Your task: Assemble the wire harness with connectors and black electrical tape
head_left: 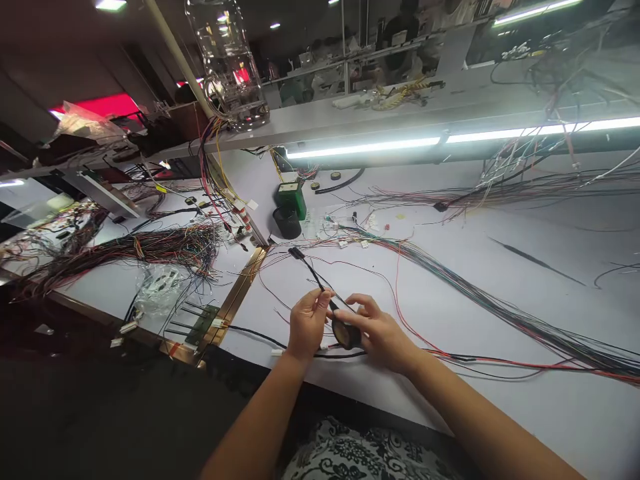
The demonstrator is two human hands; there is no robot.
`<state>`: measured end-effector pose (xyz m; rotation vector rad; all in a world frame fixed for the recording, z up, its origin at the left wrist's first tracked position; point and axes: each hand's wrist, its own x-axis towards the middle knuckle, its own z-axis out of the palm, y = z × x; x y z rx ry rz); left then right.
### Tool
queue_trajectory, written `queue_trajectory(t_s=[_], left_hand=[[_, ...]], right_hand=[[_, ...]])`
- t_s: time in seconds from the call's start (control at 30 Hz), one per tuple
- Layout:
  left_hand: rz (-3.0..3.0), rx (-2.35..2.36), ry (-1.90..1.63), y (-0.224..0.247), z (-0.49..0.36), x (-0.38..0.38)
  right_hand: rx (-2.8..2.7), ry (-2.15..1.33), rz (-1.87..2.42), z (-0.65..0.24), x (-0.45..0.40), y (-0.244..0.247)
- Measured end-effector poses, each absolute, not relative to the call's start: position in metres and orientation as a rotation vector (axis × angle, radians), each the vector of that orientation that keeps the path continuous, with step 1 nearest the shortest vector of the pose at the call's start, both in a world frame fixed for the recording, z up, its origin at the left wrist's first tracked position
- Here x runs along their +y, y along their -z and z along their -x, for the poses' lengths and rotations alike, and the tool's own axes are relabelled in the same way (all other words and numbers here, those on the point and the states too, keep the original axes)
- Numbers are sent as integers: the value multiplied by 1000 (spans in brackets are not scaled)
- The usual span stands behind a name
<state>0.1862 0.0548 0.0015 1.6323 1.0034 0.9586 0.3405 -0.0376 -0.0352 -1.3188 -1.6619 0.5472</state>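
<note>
My left hand pinches a black cable between thumb and fingers. At the cable's far end is a small black connector, pointing away from me. My right hand is closed around a roll of black tape, just right of my left hand. A strip of tape seems to run from the roll to the cable between my hands. Below both hands, a black-sleeved cable and red wires lie along the table's near side.
A long wire bundle crosses the white table to the right. Behind my hands stand a black cup and a green box. At left are a green pronged board, a plastic bag and a wire heap. A shelf spans above.
</note>
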Motion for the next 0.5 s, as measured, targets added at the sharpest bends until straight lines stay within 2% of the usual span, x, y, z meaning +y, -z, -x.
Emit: queue_trajectory(t_s=[0.1, 0.27, 0.37, 0.5], left_hand=[[-1479, 1055, -964, 6, -190, 49], [-1213, 802, -1177, 17, -193, 40], [-1425, 599, -1117, 15, -195, 45], [-1809, 620, -1040, 10, -199, 62]], right_hand=[[-1580, -555, 1358, -334, -36, 43], [-956, -1080, 1505, -346, -32, 46], [-863, -1289, 1526, -359, -30, 41], [-1014, -1233, 1416, -366, -35, 32]])
